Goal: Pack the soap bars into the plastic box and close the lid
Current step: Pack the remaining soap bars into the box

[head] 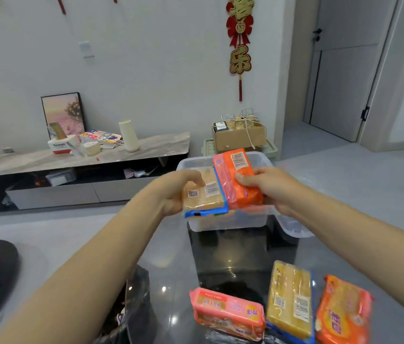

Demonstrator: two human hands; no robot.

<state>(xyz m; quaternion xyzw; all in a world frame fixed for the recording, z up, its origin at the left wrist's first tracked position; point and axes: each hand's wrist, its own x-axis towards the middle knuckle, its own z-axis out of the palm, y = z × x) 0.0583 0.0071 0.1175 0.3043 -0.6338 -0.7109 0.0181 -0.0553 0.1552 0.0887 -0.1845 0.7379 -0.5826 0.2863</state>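
Observation:
A clear plastic box (225,220) stands open at the far edge of the dark glossy table (233,266). Over it, my left hand (176,189) grips a yellow soap pack with a blue edge (204,197). Pressed against that pack on the right is an orange-pink soap pack (235,180), held in my right hand (268,187). Three more packs lie near the table's front edge: a pink one (228,312), a yellow one (291,301) and an orange one (344,311). The clear lid (295,228) leans beside the box on its right.
Behind the box is a low TV console (79,157) with a tissue box, a framed picture and a cream vase. A cardboard box (239,135) sits on a green crate against the wall. Grey floor stretches to the right toward a door (344,70).

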